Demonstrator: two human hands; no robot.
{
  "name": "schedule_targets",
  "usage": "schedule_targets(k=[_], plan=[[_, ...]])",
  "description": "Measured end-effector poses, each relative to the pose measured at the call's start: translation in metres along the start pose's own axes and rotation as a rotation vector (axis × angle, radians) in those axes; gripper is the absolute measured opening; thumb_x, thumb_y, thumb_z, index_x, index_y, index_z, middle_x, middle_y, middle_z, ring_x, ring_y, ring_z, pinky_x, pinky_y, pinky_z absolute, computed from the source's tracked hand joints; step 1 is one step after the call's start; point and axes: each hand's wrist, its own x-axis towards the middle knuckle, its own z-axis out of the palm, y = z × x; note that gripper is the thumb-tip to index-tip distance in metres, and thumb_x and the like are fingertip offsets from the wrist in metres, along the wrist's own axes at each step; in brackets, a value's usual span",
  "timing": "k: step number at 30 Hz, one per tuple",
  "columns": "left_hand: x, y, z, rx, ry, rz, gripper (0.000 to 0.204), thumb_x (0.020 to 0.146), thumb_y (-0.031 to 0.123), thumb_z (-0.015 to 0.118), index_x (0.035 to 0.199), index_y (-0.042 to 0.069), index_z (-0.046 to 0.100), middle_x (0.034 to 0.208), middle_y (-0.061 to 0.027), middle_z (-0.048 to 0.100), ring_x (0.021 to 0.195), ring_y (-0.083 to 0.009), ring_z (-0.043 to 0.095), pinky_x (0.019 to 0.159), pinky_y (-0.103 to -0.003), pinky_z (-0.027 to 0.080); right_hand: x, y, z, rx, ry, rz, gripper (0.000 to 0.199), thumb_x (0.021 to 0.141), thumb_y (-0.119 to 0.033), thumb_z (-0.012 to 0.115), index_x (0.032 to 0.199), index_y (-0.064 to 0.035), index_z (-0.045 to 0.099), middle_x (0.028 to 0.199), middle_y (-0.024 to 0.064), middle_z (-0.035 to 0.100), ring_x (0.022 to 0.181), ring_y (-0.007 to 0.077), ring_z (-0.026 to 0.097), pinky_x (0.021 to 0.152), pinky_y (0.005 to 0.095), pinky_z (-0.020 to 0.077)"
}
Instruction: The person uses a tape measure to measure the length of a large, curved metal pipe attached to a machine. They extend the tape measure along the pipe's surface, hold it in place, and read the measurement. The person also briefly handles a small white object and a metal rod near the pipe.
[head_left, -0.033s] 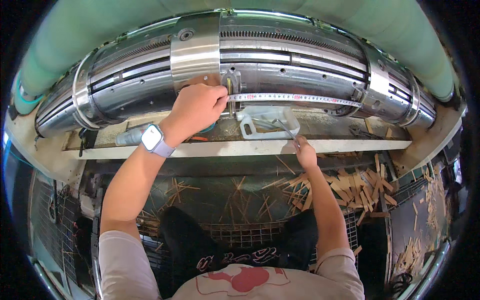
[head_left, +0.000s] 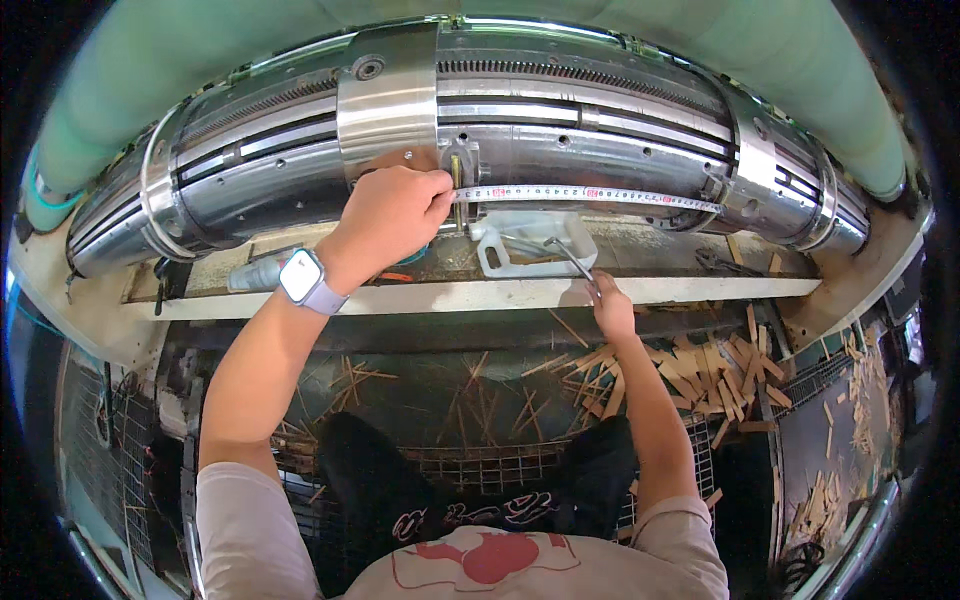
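Observation:
My left hand [head_left: 397, 212] is closed at the left end of a white measuring tape [head_left: 560, 192], beside an upright brass-coloured strip [head_left: 457, 178]. What its curled fingers grip is hidden. The tape runs to the right along the underside of a long steel cylinder [head_left: 660, 130], just below a wide polished collar [head_left: 388, 110]. My right hand [head_left: 612, 308], lower and to the right, is closed around the handle of a metal wrench [head_left: 572, 258] with a bent head. That head hangs over a white cut-open plastic container [head_left: 500, 262], which holds another metal tool.
A pale ledge [head_left: 420, 298] runs beneath the cylinder. Pliers [head_left: 725, 264] and a grey bottle [head_left: 262, 272] lie on it. Green pipes [head_left: 700, 25] arch overhead. Below, wood strips [head_left: 720, 380] are heaped at the right, near a wire grid [head_left: 480, 465] around my legs.

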Motion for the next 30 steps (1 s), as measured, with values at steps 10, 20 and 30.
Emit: schedule_targets(k=[10, 20, 30], plan=[[0.002, 0.0, 0.002, 0.049, -0.01, 0.029, 0.015, 0.081, 0.018, 0.053, 0.073, 0.007, 0.057, 0.064, -0.0153, 0.057, 0.063, -0.0343, 0.057, 0.056, -0.044, 0.044, -0.052, -0.003, -0.215, -0.033, 0.295, -0.072, 0.012, 0.079, 0.003, 0.051, 0.09, -0.0011, 0.051, 0.074, 0.0194, 0.052, 0.066, 0.0328, 0.053, 0.059, 0.0319, 0.0423], [0.006, 0.007, -0.004, 0.013, -0.056, -0.015, 0.015, 0.082, 0.016, 0.054, 0.073, 0.004, 0.056, 0.064, -0.0156, 0.056, 0.062, -0.0356, 0.055, 0.055, -0.043, 0.041, 0.067, 0.042, -0.353, -0.259, 0.451, 0.055, 0.032, 0.09, -0.032, 0.049, 0.099, -0.0019, 0.054, 0.067, 0.0225, 0.055, 0.065, 0.0399, 0.054, 0.059, 0.042, 0.041], [0.004, 0.013, -0.007, 0.014, -0.063, -0.031, 0.015, 0.081, 0.014, 0.054, 0.072, 0.003, 0.056, 0.065, -0.0165, 0.057, 0.064, -0.036, 0.055, 0.057, -0.044, 0.041, 0.09, 0.062, -0.374, -0.294, 0.272, -0.016, 0.034, 0.09, -0.032, 0.048, 0.101, -0.0009, 0.054, 0.073, 0.0258, 0.057, 0.072, 0.0429, 0.055, 0.064, 0.0431, 0.0424]])
